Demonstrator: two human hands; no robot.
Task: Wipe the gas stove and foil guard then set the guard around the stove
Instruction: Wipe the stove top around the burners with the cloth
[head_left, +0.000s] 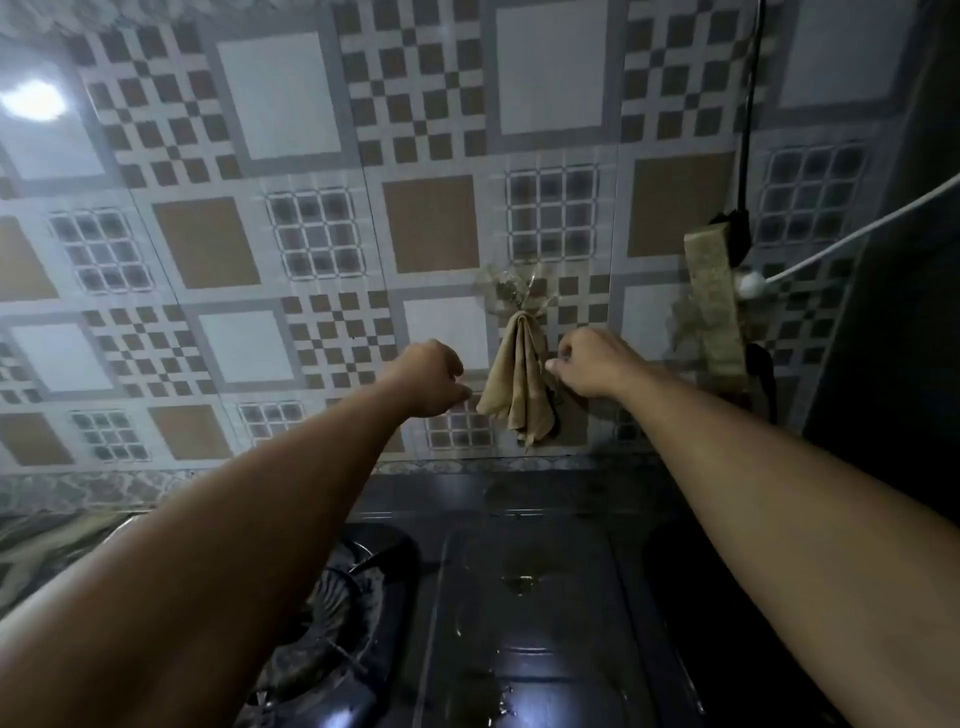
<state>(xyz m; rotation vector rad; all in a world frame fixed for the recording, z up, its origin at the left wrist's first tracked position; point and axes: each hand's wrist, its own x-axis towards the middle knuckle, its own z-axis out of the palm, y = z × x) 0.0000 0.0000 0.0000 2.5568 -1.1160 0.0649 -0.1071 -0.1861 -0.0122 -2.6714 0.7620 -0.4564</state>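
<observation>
A beige cloth (519, 382) hangs from a clear hook (514, 291) on the tiled wall above the stove. My left hand (428, 376) is stretched out just left of the cloth, fingers curled, apart from it. My right hand (592, 366) reaches it from the right, fingertips at the cloth's right edge; whether they pinch it is unclear. The dark gas stove (524, 613) lies below, wet and stained in the middle, with a burner (332, 603) at the left, partly behind my left forearm. No foil guard is in view.
A power strip wrapped in brownish tape (714, 301) hangs on the wall at the right with a white plug and cable (753, 283) and a black cord (748, 130). A dark surface (893, 312) stands at the far right. Patterned counter edge (57, 540) at the left.
</observation>
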